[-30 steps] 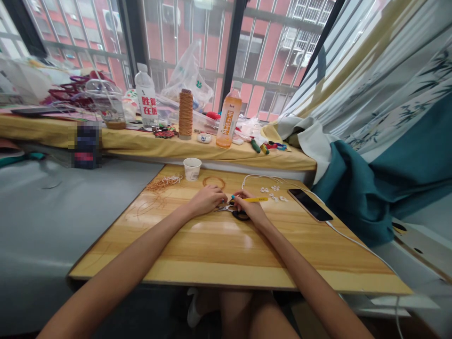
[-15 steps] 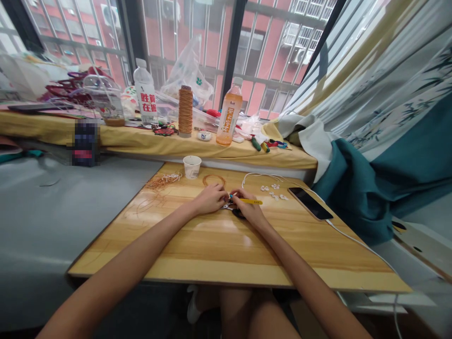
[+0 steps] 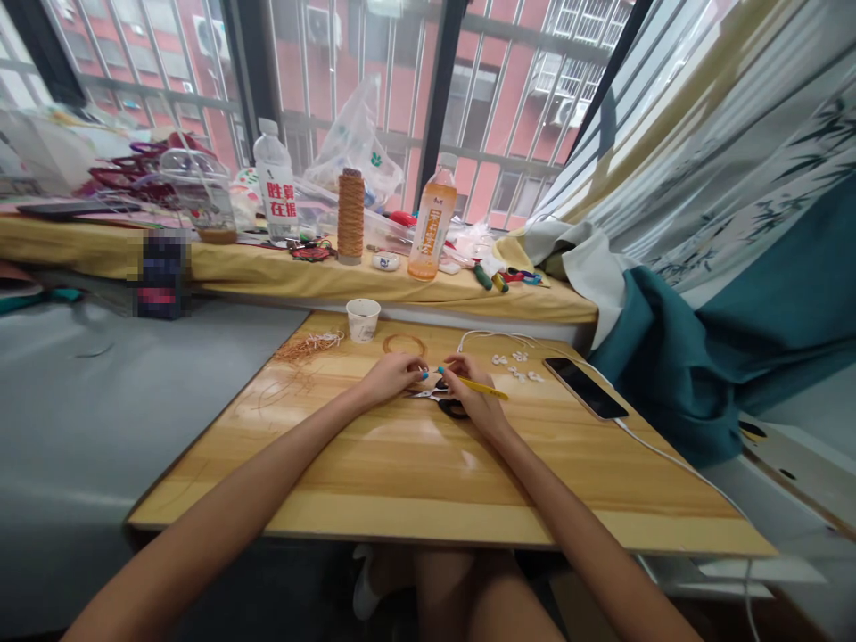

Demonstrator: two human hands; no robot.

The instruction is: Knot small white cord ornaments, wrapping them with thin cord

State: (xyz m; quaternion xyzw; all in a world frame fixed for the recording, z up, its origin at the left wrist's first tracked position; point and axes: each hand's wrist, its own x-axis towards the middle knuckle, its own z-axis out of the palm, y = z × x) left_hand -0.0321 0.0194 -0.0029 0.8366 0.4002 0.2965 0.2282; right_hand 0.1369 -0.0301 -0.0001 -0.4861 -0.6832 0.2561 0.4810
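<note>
Yellow tweezers (image 3: 487, 389) lie in my right hand (image 3: 476, 397), the fingers closed round them and the tips pointing left. My left hand (image 3: 394, 376) is just left of them, a small gap away. Its fingers are curled together at the tips, and whatever they pinch is too small to make out. Beneath and between the hands, scissors with black handles (image 3: 453, 409) rest on the wooden table (image 3: 374, 464), blades toward the left. A coil of orange-brown cord (image 3: 405, 337) lies just beyond my left hand.
A paper cup (image 3: 363, 323) and a heap of cut cords (image 3: 308, 346) are at the back left. Small white pieces (image 3: 516, 369) lie right of my hands, near a phone (image 3: 586, 389) with a white cable. The sill behind holds a thread spool (image 3: 351, 218) and a drink bottle (image 3: 433, 223).
My hands have moved apart: the left went slightly left, uncovering the scissors' blades. The tweezers' rear end has shifted a little right and down.
</note>
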